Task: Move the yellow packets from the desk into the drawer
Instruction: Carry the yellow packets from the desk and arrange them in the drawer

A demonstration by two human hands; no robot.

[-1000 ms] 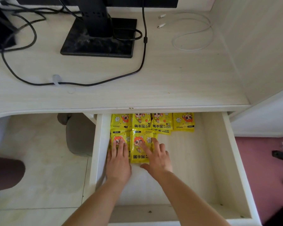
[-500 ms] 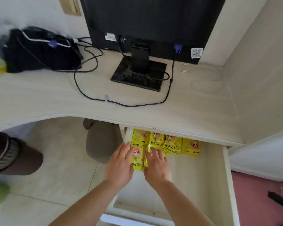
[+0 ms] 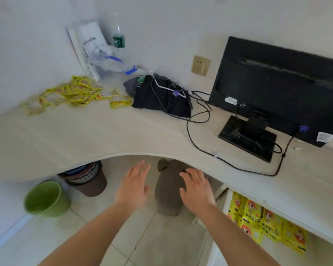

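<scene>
Broad bare worktop (image 3: pixel 88 135) lies open before the packets (image 3: pixel 75 93) at far left; bag (image 3: pixel 161 100) and cables (image 3: pixel 188 129) crowd their right.

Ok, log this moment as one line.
left hand open, empty | right hand open, empty | yellow packets piled on desk | more packets in drawer

Soft, even daylight, with plenty of motion blur

The white wall (image 3: pixel 181 20) and pale desk (image 3: pixel 104 135) are brightly and evenly lit, with no hard glare. A soft shadow lies under the desk edge, where the brown bin (image 3: pixel 88 181) sits dim. The heap of yellow packets (image 3: pixel 73 93) at far left is smeared and its print unreadable. The green bin (image 3: pixel 46 198) is streaked too. The left hand (image 3: pixel 133 189) and right hand (image 3: pixel 198 191) have soft outlines. The wide lens bends the desk edge and tilts the monitor (image 3: pixel 277 89) — a faint pale streak crosses its black back
</scene>
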